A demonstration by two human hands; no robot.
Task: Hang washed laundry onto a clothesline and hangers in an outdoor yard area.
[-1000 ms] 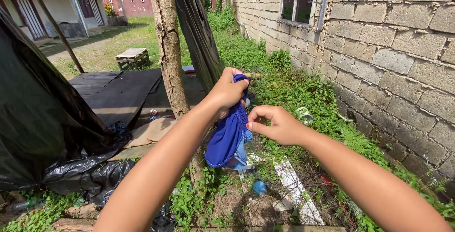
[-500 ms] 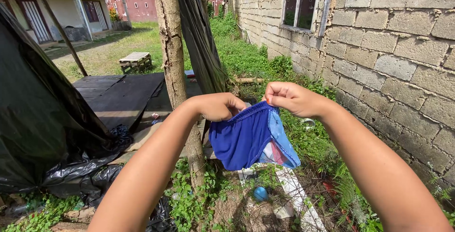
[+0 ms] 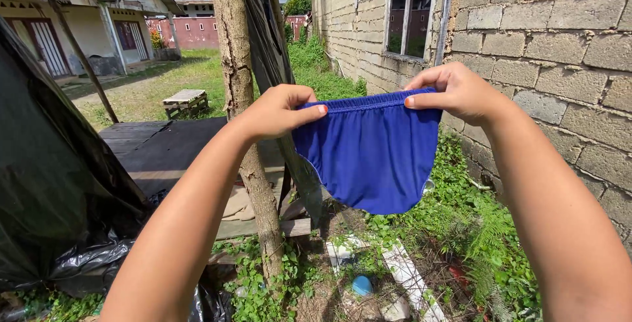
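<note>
With both hands up at chest height, your left hand (image 3: 276,111) and right hand (image 3: 454,92) each pinch one end of the blue shorts (image 3: 368,154) waistband. Waistband runs level left-right between the grips, cloth hanging straight below; the tree trunk (image 3: 240,98) sits just behind your left hand.

I see a bare tree trunk (image 3: 247,131) standing left of centre, with black plastic sheeting (image 3: 52,197) draped at the far left. A block wall (image 3: 546,46) with a window (image 3: 409,13) runs along the right. A small wooden pallet (image 3: 185,100) sits far off on the grass, and a blue ball (image 3: 361,286) lies near among weeds.
</note>
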